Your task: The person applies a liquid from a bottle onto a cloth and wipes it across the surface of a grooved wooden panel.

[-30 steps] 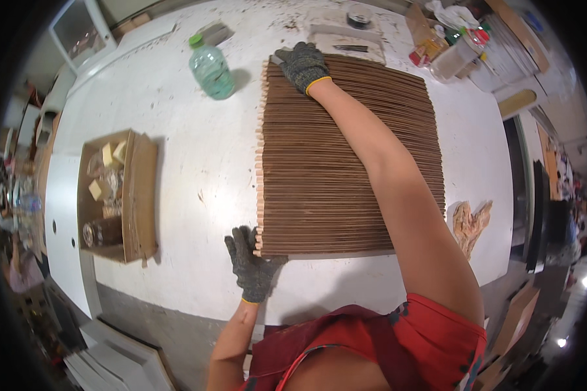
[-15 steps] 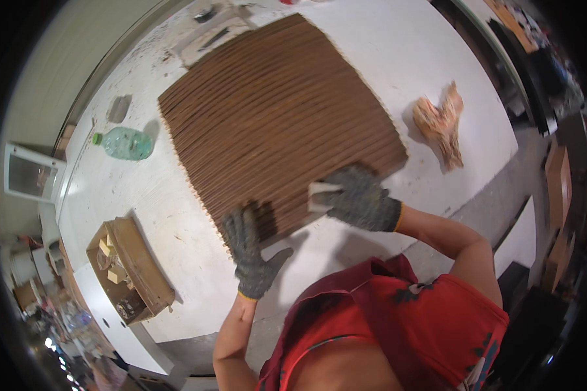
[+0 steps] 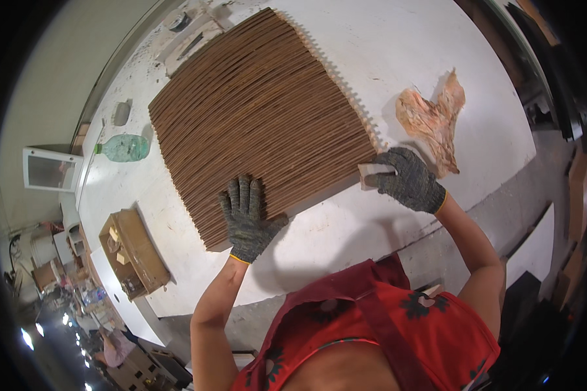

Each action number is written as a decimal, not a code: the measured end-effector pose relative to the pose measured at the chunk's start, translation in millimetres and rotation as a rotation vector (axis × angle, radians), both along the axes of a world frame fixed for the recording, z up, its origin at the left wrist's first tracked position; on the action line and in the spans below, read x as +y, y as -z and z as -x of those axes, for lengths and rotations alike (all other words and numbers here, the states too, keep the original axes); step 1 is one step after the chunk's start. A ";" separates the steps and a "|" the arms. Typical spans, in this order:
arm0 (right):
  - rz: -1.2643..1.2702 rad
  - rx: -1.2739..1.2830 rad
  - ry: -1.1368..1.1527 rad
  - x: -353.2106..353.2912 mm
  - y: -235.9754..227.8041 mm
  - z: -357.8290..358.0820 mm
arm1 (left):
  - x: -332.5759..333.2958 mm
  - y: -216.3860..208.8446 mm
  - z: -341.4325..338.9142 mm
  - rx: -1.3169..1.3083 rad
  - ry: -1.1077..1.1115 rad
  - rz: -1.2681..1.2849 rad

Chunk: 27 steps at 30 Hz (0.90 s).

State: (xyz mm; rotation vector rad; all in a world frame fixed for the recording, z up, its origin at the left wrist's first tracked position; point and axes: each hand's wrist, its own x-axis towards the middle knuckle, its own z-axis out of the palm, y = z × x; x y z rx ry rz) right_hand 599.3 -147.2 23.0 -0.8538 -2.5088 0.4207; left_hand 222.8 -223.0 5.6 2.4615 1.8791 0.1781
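Observation:
A broad row of brown wooden strips [image 3: 261,117] lies side by side on the white table, with pale, uneven ends along its left and right sides. My left hand [image 3: 245,221], in a dark grey knit glove, rests flat on the strips near their front left corner, fingers spread and thumb out past the front edge. My right hand [image 3: 407,180], gloved alike, is at the front right corner. Its fingers and thumb grip a small pale block [image 3: 370,174], which sits against that corner. The block's far part is hidden by the fingers.
A crumpled pinkish-tan cloth [image 3: 430,124] lies right of the strips on the white table [image 3: 359,228]. To the left are a green plastic bottle [image 3: 125,148], a grey block [image 3: 122,113] and an open cardboard box [image 3: 151,257] holding small pale blocks. Tools lie at the far left.
My right hand has moved right along the front edge with the pale block, reaching the corner. My left hand has shifted inward on the strips, its fingers more spread. The whole view has tilted somewhat.

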 end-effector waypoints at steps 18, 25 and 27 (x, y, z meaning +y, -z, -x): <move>0.059 0.147 -0.356 151.7 25.4 21.6 | 3.8 0.9 -2.8 -0.030 -0.018 0.017; -0.242 0.196 -0.168 288.4 42.7 84.7 | 1.9 -2.3 2.0 -0.077 -0.031 0.058; -0.249 0.166 -0.081 324.7 46.6 102.1 | 3.2 -2.0 2.4 -0.094 -0.036 0.039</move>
